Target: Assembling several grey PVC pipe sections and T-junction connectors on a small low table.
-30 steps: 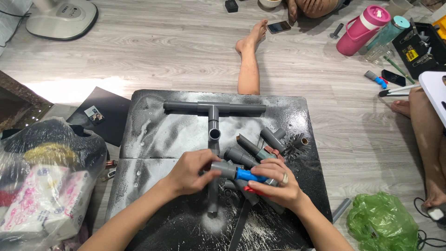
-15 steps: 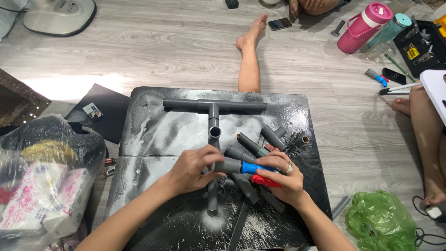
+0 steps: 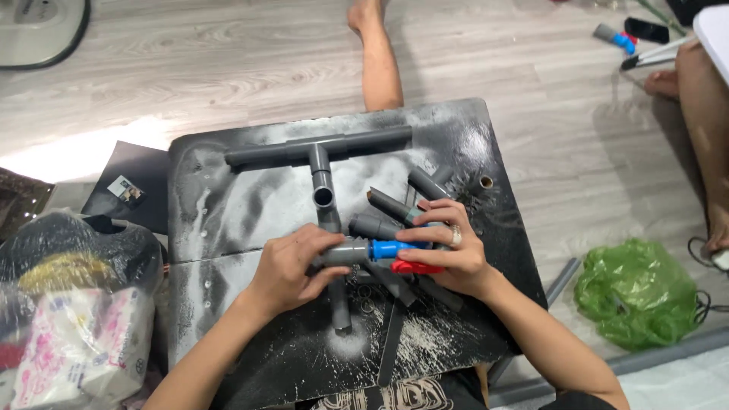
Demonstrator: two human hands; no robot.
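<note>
— Hands first: what are they gripping?
— Left hand (image 3: 292, 266) is wrapped around a short grey pipe piece (image 3: 343, 252); right hand (image 3: 448, 254) is closed on the blue and red valve (image 3: 401, 257) joined to that piece's right end.
— Where is that?
— Just above the near middle of the black work board (image 3: 228, 228), which is dusted white.
— Anything else on it?
— A grey T-shaped pipe assembly (image 3: 319, 152) lies at the far side, and loose grey pipe pieces (image 3: 395, 206) sit just beyond the fingers. A green plastic bag (image 3: 634, 292) lies on the floor to the right.
</note>
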